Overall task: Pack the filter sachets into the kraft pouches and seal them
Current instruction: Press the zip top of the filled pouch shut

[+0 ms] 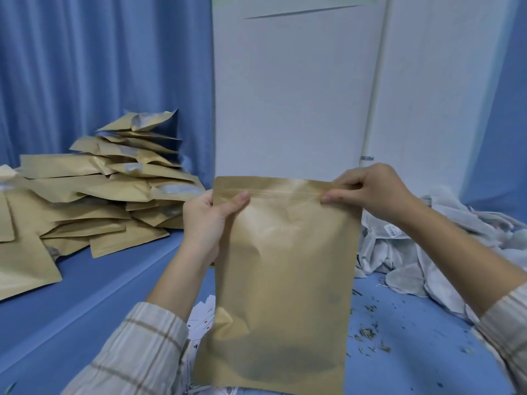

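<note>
Behind the upright kraft pouch (285,280) stands a white panel (293,95), with blue curtain (99,67) on either side. Left of the pouch lies a big heap of kraft pouches (94,195) on the blue surface (114,280); right of it, a pile of white filter sachets (427,252). The pouch is held upright at centre. At its upper left edge the left hand (208,218) grips it, thumb on the front. At its upper right corner the right hand (370,192) pinches the zip strip (285,194). Green crumbs (368,334) lie to the pouch's lower right.
</note>
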`<state>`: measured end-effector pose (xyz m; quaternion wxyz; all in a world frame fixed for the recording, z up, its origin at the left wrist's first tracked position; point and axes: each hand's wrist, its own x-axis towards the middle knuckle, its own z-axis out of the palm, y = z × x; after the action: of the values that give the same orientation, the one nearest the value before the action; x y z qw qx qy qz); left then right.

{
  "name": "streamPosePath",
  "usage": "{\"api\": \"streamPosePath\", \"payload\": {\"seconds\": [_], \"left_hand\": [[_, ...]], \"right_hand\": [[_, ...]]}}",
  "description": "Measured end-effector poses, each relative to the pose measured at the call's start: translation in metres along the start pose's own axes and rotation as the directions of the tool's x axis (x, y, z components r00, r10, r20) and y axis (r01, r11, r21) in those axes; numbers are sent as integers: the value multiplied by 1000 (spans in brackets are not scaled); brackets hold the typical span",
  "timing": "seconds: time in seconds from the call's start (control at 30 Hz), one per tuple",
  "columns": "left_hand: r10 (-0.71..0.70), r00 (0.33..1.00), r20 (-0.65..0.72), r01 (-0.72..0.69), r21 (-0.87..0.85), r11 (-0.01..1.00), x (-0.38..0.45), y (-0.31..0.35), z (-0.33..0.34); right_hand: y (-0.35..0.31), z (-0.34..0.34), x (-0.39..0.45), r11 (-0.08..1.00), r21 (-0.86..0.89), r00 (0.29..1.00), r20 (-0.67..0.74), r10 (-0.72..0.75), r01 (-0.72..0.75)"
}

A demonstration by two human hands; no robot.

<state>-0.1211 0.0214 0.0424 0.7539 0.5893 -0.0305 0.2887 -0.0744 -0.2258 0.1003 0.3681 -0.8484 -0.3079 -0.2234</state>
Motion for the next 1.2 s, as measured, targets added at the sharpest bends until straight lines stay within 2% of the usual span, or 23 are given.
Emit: {"api": "streamPosePath", "payload": {"seconds": [0.1, 0.17, 0.27, 0.37, 0.47, 0.57, 0.7, 0.83, 0.97, 1.07, 1.2], "left_hand": [[8, 999, -50, -7, 16, 1000, 0, 0, 8], [65, 995, -80, -60, 66, 996, -1, -1, 12], [174, 984, -31, -168, 148, 975, -8, 0, 23], [188, 981, 40, -192, 181, 965, -12, 2, 32], [149, 985, 91, -158, 97, 983, -15, 5, 30], [164, 986, 44, -166, 47, 985, -16, 6, 28], [240, 971, -19, -237, 79, 968, -19, 2, 33], [294, 955, -25, -289, 125, 949, -20, -3, 38], [293, 956, 8, -289, 183, 940, -19, -9, 40], [300, 953, 32, -300, 211, 930, -23, -13, 46], [310, 949, -48, -297, 186, 937, -22, -12, 41]], "right_hand": [[3, -6, 5, 1000, 16, 1000, -18, 24, -24], [0, -9, 8, 999, -36, 999, 36, 15, -13], [-20, 4, 14, 984, -168, 986, 167, -29, 58], [-39, 19, 25, 965, -230, 972, 224, -76, 129], [-45, 20, 31, 964, -235, 974, 216, -73, 124], [-46, 18, 32, 974, -209, 976, 210, -46, 91], [-53, 20, 32, 971, -209, 965, 257, -60, 116], [-54, 23, 32, 977, -185, 982, 173, -77, 110], [-58, 22, 28, 950, -262, 958, 269, -96, 169], [-62, 23, 30, 922, -341, 967, 231, -109, 186], [-55, 20, 27, 858, -462, 969, 194, -150, 226]]}}
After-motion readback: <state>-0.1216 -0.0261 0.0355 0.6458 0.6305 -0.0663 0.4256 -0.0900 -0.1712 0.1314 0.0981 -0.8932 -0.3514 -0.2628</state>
